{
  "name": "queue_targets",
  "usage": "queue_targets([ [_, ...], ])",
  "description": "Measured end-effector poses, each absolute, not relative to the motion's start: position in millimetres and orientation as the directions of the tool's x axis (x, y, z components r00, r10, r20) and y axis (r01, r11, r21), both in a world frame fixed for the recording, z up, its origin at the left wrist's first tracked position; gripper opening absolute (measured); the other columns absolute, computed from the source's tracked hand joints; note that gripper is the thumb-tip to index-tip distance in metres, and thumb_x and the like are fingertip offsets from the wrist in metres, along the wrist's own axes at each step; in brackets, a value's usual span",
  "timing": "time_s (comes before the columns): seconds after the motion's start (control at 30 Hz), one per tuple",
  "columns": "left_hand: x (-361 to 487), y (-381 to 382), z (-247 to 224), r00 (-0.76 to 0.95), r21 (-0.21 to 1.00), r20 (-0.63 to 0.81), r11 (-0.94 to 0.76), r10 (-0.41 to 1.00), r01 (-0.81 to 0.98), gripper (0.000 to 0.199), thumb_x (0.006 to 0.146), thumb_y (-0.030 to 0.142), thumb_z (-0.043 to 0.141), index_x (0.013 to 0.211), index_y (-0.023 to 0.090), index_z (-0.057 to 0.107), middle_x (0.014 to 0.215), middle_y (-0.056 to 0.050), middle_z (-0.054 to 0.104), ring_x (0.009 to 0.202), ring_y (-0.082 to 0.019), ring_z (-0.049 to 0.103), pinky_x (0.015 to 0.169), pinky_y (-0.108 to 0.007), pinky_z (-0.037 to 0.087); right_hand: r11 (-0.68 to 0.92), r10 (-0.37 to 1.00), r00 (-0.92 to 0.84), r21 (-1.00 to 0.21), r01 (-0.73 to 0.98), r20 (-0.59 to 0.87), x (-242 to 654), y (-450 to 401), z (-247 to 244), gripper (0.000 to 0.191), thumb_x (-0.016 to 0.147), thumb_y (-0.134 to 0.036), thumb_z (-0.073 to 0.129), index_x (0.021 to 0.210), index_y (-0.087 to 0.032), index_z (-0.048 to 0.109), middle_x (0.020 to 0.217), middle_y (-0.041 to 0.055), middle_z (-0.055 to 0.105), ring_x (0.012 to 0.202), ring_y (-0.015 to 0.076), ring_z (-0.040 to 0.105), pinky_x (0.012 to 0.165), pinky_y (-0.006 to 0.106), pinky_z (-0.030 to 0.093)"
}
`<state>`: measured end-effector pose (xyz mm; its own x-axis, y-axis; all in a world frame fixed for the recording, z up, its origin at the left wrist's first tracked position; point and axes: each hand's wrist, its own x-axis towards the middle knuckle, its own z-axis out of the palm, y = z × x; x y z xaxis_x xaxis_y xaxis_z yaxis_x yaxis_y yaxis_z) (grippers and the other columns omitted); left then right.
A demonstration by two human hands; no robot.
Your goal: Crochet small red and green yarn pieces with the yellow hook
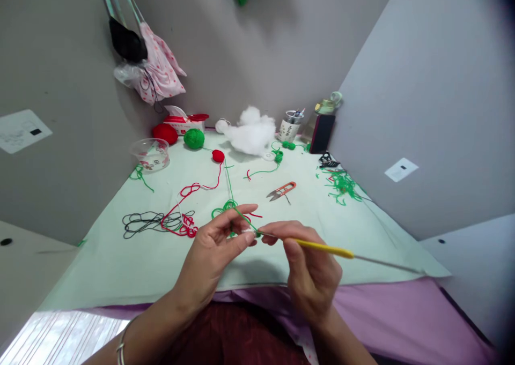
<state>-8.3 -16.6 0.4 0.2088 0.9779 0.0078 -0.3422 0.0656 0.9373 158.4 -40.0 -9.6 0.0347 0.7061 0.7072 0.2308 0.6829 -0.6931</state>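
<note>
A pale green tabletop (pixel 354 225) spreads between grey panels. Over the middle of its near edge, a person's two bare hands meet. The left hand (pixel 215 247) has its thumb and fingers pinched together, the index finger raised. The right hand (pixel 311 268) is clamped on a crochet hook (pixel 325 248) with a yellow handle; its bare shaft points towards the near right corner, its other end towards the left fingertips. At the middle of the far edge sits a heap of white stuffing (pixel 253 134). Right of the tabletop's centre lie orange-handled snips (pixel 287 190), untouched. Towards the far left corner is a green yarn ball (pixel 193 139), with a smaller red ball (pixel 218 156) just beside it, nearer the centre. Green yarn (pixel 230 180) runs from the green ball across the left index finger. Smallest is a white-and-green piece (pixel 249 230), held in the left hand's pinch above the tabletop near the middle of the near edge; its stitches are too small to tell.

The step in hand looks like working a stitch, though the hook's tip is hidden. The next move seems to call for taut yarn, a steady pinch and a small turn of the hook.
</note>
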Motion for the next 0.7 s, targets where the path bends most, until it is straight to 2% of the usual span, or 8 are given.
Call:
queue_targets([
  [0.1, -6, -17, -3, 0.141, 0.953, 0.03, 0.014, 0.99, -0.302, 0.03, 0.085, 0.026, 0.086, 0.115, 0.031, 0.084, 0.099, 0.0, 0.071, 0.089, -0.013, 0.064, 0.085, -0.023, 0.055, 0.763, 0.579, -0.064, -0.513, 0.393, 0.813, 156, -39, -13, 0.024, 0.104, -0.009, 0.053, 0.117, -0.02, 0.07, 0.103, 0.0094, 0.08, 0.096, 0.0199, 0.076, 0.08, 0.033, 0.064],
  [0.2, -3, -17, -5, 0.094, 0.936, 0.006, 0.027, 0.996, -0.35, 0.042, 0.084, 0.029, 0.087, 0.125, 0.033, 0.08, 0.09, 0.002, 0.066, 0.088, -0.012, 0.063, 0.085, -0.023, 0.053, 0.788, 0.444, -0.143, -0.309, 0.532, 0.884, 152, -36, -19, 0.024, 0.102, -0.009, 0.057, 0.121, -0.018, 0.07, 0.109, 0.0151, 0.08, 0.1, 0.0226, 0.077, 0.079, 0.034, 0.065],
  [0.23, -2, -17, -5, 0.087, 0.924, -0.015, 0.047, 0.996, -0.379, 0.047, 0.083, 0.03, 0.089, 0.129, 0.033, 0.078, 0.088, 0.003, 0.065, 0.087, -0.012, 0.062, 0.085, -0.022, 0.052, 0.785, 0.425, -0.152, -0.279, 0.553, 0.892, 152, -35, -20, 0.025, 0.101, -0.009, 0.057, 0.122, -0.018, 0.07, 0.112, 0.0159, 0.08, 0.101, 0.0228, 0.077, 0.078, 0.034, 0.065],
  [0.3, 0, -16, -4, 0.09, 0.903, -0.069, 0.101, 0.994, -0.418, 0.054, 0.081, 0.033, 0.091, 0.133, 0.031, 0.075, 0.088, 0.003, 0.065, 0.085, -0.012, 0.061, 0.082, -0.021, 0.051, 0.777, 0.46, -0.125, -0.33, 0.535, 0.879, 152, -34, -19, 0.027, 0.101, -0.007, 0.056, 0.121, -0.02, 0.07, 0.112, 0.0141, 0.08, 0.099, 0.0214, 0.077, 0.078, 0.033, 0.065],
  [0.43, -1, -13, -1, 0.104, 0.927, -0.074, 0.107, 0.992, -0.36, 0.053, 0.08, 0.035, 0.091, 0.13, 0.027, 0.076, 0.088, 0.003, 0.065, 0.086, -0.013, 0.061, 0.084, -0.023, 0.05, 0.754, 0.598, -0.019, -0.553, 0.354, 0.802, 155, -34, -10, 0.027, 0.102, -0.004, 0.051, 0.112, -0.021, 0.069, 0.099, 0.0063, 0.078, 0.094, 0.0171, 0.075, 0.08, 0.03, 0.063],
  [0.7, -5, -12, 2, 0.07, 0.991, 0.04, -0.031, 0.997, -0.133, 0.044, 0.085, 0.039, 0.085, 0.128, 0.03, 0.077, 0.089, 0.001, 0.069, 0.101, -0.02, 0.065, 0.101, -0.032, 0.044, 0.707, 0.679, 0.058, -0.673, 0.218, 0.732, 159, -32, -6, 0.028, 0.104, -0.006, 0.05, 0.111, -0.023, 0.071, 0.099, 0.0037, 0.076, 0.086, 0.0143, 0.069, 0.08, 0.029, 0.06],
])
